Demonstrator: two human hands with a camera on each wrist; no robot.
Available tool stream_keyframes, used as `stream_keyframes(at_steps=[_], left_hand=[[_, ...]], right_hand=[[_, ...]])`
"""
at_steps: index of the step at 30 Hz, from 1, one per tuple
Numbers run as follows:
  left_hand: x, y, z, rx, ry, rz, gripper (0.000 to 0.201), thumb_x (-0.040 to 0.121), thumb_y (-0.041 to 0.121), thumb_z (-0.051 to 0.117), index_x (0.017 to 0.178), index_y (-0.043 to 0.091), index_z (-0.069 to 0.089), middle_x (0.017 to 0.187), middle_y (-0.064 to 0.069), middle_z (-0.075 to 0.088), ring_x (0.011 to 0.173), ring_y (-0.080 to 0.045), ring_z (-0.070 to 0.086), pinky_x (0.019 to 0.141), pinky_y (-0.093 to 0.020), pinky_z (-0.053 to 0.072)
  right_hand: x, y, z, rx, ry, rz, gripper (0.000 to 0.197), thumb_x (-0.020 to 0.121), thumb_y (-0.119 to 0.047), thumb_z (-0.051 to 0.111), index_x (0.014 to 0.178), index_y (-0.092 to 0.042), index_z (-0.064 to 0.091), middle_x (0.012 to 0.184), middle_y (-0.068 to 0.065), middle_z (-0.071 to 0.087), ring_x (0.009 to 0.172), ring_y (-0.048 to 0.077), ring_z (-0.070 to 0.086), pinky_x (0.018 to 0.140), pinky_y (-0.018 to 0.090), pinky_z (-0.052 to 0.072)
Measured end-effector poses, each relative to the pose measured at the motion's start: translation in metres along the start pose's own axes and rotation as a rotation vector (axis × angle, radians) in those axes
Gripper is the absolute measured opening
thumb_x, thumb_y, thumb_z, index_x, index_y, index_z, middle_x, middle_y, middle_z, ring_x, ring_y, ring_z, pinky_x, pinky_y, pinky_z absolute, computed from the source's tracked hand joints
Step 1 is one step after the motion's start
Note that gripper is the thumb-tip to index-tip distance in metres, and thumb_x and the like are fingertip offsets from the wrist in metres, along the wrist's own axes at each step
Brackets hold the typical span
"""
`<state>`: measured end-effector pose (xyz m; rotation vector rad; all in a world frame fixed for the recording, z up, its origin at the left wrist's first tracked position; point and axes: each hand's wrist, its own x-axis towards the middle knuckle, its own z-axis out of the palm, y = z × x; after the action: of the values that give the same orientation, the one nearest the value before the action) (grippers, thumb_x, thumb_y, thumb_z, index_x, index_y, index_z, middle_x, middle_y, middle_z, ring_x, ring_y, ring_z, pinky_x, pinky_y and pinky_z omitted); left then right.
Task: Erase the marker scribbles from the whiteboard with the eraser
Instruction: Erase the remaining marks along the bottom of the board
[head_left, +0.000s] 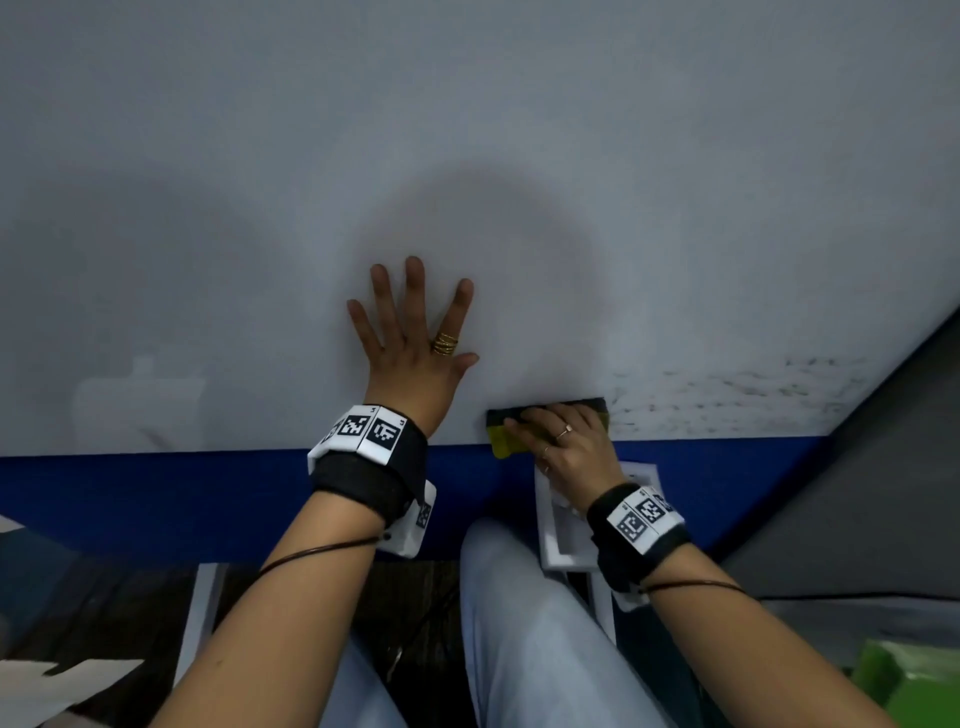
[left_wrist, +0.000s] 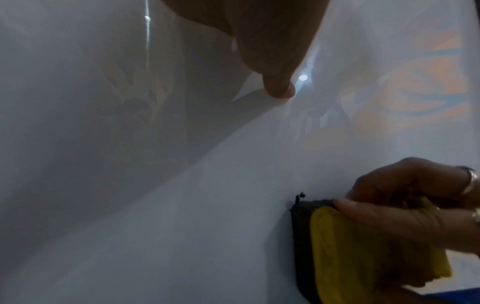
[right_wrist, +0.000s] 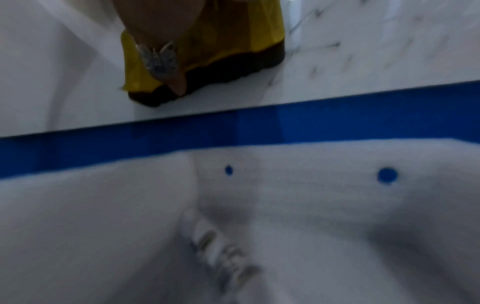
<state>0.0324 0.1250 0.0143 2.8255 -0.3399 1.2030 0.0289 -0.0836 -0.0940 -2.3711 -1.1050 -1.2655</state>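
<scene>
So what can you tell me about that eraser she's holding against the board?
The eraser is a small block with a yellow, foam-like back and a dark wiping layer. The dark face lies flat against the whiteboard, close to its lower blue edge. The right hand grips it from above, fingers curled over the yellow back. Faint grey marker smudges lie just to its right. The left hand rests flat on the board, apart from it.

Blue band (head_left: 156, 493) along the lower wall, grey side wall (head_left: 883, 467) at right, dark floor (head_left: 130, 613), dim even light
</scene>
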Motion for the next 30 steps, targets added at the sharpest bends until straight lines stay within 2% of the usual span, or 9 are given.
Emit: stream_keyframes(at_steps=[4,8,10,14,20,23,26,28,30], left_hand=[[0.0,-0.002,0.005,0.018,0.003,0.008,0.081,0.086,0.052,0.037,0.144,0.037,-0.018,0.145,-0.003,-0.043,0.134,-0.035,-0.035,0.105,-0.055,-0.019],[0.002,-0.002,0.008,0.021,0.0,0.012,0.082,0.086,0.05,0.039,0.145,0.038,-0.018,0.144,-0.003,-0.044,0.132,-0.032,-0.04,0.104,-0.055,-0.021],[0.002,-0.001,0.007,0.013,-0.011,0.015,0.082,0.086,0.05,0.038,0.144,0.038,-0.019,0.144,-0.002,-0.045,0.133,-0.034,-0.037,0.104,-0.056,-0.02],[0.003,-0.004,0.009,0.021,0.001,0.023,0.082,0.086,0.052,0.038,0.144,0.039,-0.018,0.144,0.0,-0.044,0.133,-0.032,-0.038,0.102,-0.062,-0.016],[0.005,-0.006,0.011,-0.009,0.027,0.033,0.085,0.084,0.048,0.044,0.145,0.04,-0.015,0.145,0.001,-0.042,0.132,-0.048,-0.003,0.104,-0.057,-0.019],[0.005,-0.005,0.011,-0.013,0.006,0.017,0.084,0.085,0.047,0.042,0.144,0.041,-0.016,0.144,0.002,-0.044,0.136,-0.044,-0.019,0.103,-0.062,-0.016],[0.006,-0.003,0.01,-0.027,-0.01,0.002,0.082,0.086,0.047,0.041,0.145,0.04,-0.016,0.144,0.002,-0.045,0.131,-0.029,-0.041,0.102,-0.064,-0.01],[0.005,-0.003,0.01,-0.037,-0.004,0.004,0.083,0.087,0.045,0.043,0.145,0.04,-0.015,0.144,0.002,-0.044,0.133,-0.032,-0.038,0.103,-0.061,-0.016],[0.004,-0.002,0.011,-0.035,-0.001,0.009,0.083,0.087,0.044,0.044,0.145,0.04,-0.015,0.145,0.002,-0.043,0.135,-0.042,-0.025,0.103,-0.056,-0.021]], right_hand=[[0.02,0.028,-0.042,-0.031,0.102,0.037,0.049,0.07,0.0,0.068,0.116,-0.019,0.063,0.109,0.003,0.057,0.089,0.024,0.054,0.074,0.037,0.041],[0.04,0.035,-0.065,-0.068,0.177,0.161,0.04,0.07,-0.001,0.067,0.107,-0.015,0.072,0.1,0.007,0.068,0.087,0.027,0.057,0.075,0.038,0.046],[0.042,0.019,-0.046,-0.025,0.141,0.135,0.043,0.068,0.002,0.064,0.106,-0.017,0.073,0.097,0.005,0.069,0.084,0.026,0.058,0.073,0.037,0.044],[0.042,-0.001,-0.015,-0.022,-0.103,-0.081,0.038,0.081,-0.003,0.05,0.106,-0.022,0.073,0.093,0.001,0.069,0.087,0.02,0.048,0.073,0.035,0.034],[0.016,0.06,-0.069,-0.13,-0.172,-0.104,0.038,0.079,-0.006,0.054,0.108,-0.025,0.071,0.096,0.002,0.068,0.08,0.024,0.053,0.073,0.035,0.037],[-0.005,0.098,-0.114,-0.196,-0.023,0.142,0.042,0.078,-0.012,0.065,0.117,-0.023,0.061,0.097,0.008,0.067,0.079,0.03,0.056,0.069,0.038,0.047],[-0.012,0.095,-0.124,-0.231,0.11,0.614,0.053,0.066,-0.024,0.073,0.117,-0.017,0.06,0.098,0.012,0.059,0.082,0.035,0.058,0.065,0.038,0.052],[-0.005,0.072,-0.106,-0.188,0.156,0.827,0.059,0.06,-0.028,0.075,0.114,-0.011,0.061,0.096,0.015,0.056,0.081,0.036,0.058,0.064,0.037,0.05],[0.01,0.042,-0.081,-0.076,0.166,0.921,0.059,0.054,-0.025,0.079,0.108,-0.009,0.061,0.094,0.016,0.057,0.081,0.036,0.059,0.064,0.039,0.051]])
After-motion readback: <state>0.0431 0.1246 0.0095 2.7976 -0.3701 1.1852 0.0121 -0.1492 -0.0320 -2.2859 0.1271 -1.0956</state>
